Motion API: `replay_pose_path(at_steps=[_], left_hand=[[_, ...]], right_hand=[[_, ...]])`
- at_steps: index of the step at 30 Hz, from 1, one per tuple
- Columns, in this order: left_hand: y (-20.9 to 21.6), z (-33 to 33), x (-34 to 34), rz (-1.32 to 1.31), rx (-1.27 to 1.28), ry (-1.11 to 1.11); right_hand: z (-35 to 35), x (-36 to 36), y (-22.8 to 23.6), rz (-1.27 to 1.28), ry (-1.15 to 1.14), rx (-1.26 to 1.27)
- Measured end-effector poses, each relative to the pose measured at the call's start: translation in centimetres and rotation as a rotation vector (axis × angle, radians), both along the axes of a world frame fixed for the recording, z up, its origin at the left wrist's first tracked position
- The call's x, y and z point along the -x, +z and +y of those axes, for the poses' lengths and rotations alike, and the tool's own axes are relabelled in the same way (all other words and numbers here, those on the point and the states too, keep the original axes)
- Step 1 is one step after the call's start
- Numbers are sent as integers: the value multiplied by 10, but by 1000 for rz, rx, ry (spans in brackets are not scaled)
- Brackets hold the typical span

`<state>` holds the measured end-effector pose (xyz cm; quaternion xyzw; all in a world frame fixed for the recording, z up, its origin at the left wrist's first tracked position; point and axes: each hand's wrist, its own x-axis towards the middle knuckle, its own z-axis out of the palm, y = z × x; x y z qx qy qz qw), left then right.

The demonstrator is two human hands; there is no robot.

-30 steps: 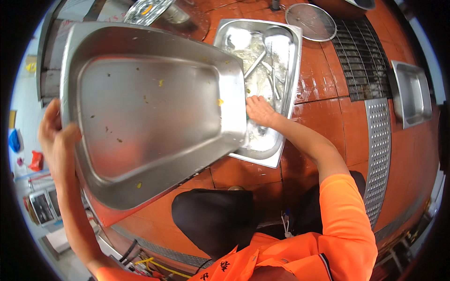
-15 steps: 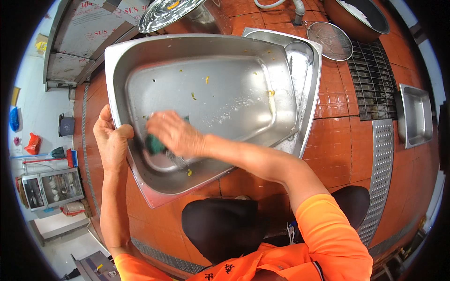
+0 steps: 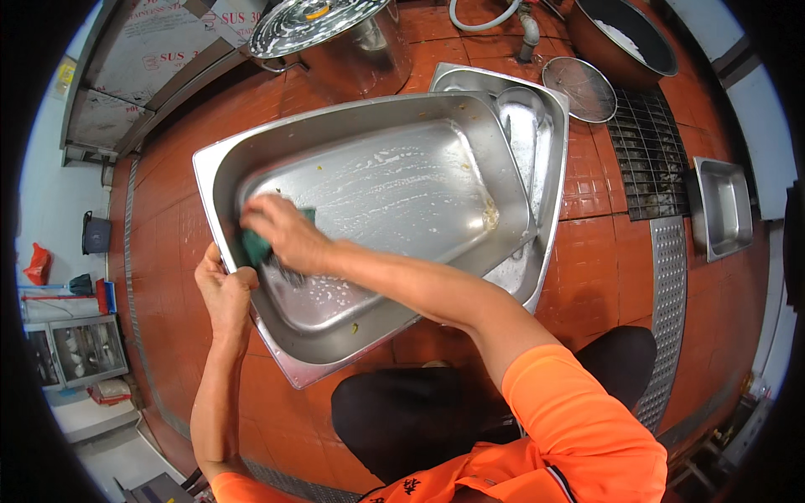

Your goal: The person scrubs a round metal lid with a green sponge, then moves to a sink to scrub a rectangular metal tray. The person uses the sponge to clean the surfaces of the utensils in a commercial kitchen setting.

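Observation:
A deep steel pan (image 3: 402, 210) lies tilted in front of me, its right end resting over a second steel pan (image 3: 549, 180). My left hand (image 3: 225, 289) grips the near pan's left rim, thumb on top and fingers beyond the edge. Inside that pan's left end, my right hand (image 3: 289, 235) presses a green scouring pad (image 3: 256, 243) against the metal; the fingers are slightly blurred. Soapy streaks and a few yellow food scraps (image 3: 355, 329) mark the pan's inside. A rounded steel piece (image 3: 521, 109) sits in the second pan.
A large lidded pot (image 3: 356, 59) stands at the back, with a hose (image 3: 486, 25) and pipe to its right. Farther right are a wire strainer (image 3: 580, 88), a big wok (image 3: 625, 42), a floor grate (image 3: 658, 151) and a small steel pan (image 3: 723, 208). Red tiles cover the floor.
The pan's left end has shifted slightly right and toward me, with my left hand on it. My right hand has rubbed the pad across the bottom; several scraps are gone and more suds show.

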<state>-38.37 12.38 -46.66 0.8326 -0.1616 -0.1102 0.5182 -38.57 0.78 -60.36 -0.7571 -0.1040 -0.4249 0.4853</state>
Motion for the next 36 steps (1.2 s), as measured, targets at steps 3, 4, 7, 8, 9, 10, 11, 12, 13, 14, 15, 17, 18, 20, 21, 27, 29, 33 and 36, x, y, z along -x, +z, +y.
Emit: replay_pose_path(at_steps=[3,4,7,8,9,10,11,12,13,14,15,17,18,20,21,27,29,33,36], left_hand=[[9,12,-10,0,-41,6],[8,3,-10,19,1,2],[-8,2,-13,29,60,25],[-13,5,-17,22,66,36],[-12,3,-21,1,71,7],[-8,-1,-29,-19,76,-20],[1,-3,-35,-45,73,-36],[13,-7,-38,-78,95,-56],[28,-10,-43,-127,44,-78],[46,-17,-47,-143,-10,-88],[57,-26,-48,-177,11,-129],[67,-46,-47,-253,58,-273],[71,-58,-38,-248,118,-285],[71,-66,-36,-291,30,-316],[69,-66,-40,-262,45,-299],[37,-58,-50,-69,101,-192],[16,-52,-50,-44,113,-143],[-10,-48,-37,-99,174,-83],[-16,-45,-31,-180,180,-22]], right_hand=[[-74,0,-36,190,-164,-301],[-115,28,-92,224,-400,-210],[-202,145,-191,668,-794,103],[-209,166,-190,719,-629,179],[-215,181,-184,773,-468,250],[-221,186,-173,711,-524,222],[-224,185,-154,645,-564,189],[-227,185,-134,588,-597,160],[-234,185,-113,533,-677,113],[-246,190,-111,564,-739,72],[-257,197,-112,592,-805,35],[-266,222,-135,845,-927,323],[-257,230,-146,903,-953,420],[-230,247,-162,1011,-949,475],[-216,247,-159,1038,-940,516],[-234,208,-72,744,-640,-17],[-179,170,-35,668,-240,73],[-37,119,11,576,334,-152],[7,120,19,526,452,-289]])
